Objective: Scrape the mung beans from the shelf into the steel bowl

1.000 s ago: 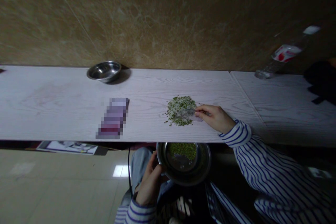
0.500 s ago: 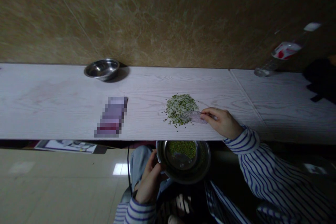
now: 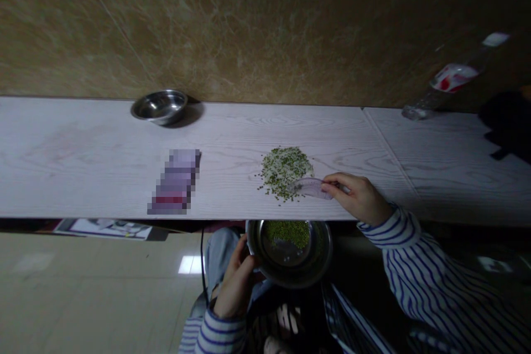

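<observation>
Right hand [image 3: 360, 196]: we see it pinched, thumb against fingers, on a clear plastic piece [image 3: 314, 188].
Plastic piece: left of that hand, its far end at the grain pile [image 3: 286, 168]; we judge it thin, light and slippery, best held by its edge, as here.
Grain pile: green and white, loose, up-left of the hand; we judge it easily scattered.
Left hand [image 3: 235, 290]: clamped on a metal bowl [image 3: 286, 277], below-left of our right hand; green grains [image 3: 296, 232] inside.
</observation>
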Demonstrator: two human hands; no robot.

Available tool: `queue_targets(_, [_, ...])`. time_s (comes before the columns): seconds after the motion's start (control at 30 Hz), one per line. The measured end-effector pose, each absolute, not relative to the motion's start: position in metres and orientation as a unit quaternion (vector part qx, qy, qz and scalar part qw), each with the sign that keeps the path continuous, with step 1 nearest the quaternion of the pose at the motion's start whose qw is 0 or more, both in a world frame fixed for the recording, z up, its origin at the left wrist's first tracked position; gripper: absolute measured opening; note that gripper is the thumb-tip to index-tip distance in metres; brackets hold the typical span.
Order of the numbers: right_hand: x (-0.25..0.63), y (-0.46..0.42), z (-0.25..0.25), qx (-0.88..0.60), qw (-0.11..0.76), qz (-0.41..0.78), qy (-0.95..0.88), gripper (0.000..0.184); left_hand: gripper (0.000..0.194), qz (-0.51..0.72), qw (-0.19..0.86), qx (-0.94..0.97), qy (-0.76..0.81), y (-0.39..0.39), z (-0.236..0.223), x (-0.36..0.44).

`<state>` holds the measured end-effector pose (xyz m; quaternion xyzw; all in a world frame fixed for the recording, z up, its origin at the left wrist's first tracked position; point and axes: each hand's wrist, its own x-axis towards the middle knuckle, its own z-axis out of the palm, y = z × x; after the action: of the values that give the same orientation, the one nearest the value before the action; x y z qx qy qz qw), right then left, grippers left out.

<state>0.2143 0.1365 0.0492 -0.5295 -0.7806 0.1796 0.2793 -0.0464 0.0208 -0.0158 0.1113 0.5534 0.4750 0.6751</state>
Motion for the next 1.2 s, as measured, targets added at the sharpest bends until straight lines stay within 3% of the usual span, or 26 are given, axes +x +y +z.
queue_targets(1.2, [0.224, 0.124, 0.052, -0.529, 0.259, 0.164, -0.791, 0.012, 0.054, 0.479, 0.677, 0.121, 0.546, 0.019, -0.015, -0.045])
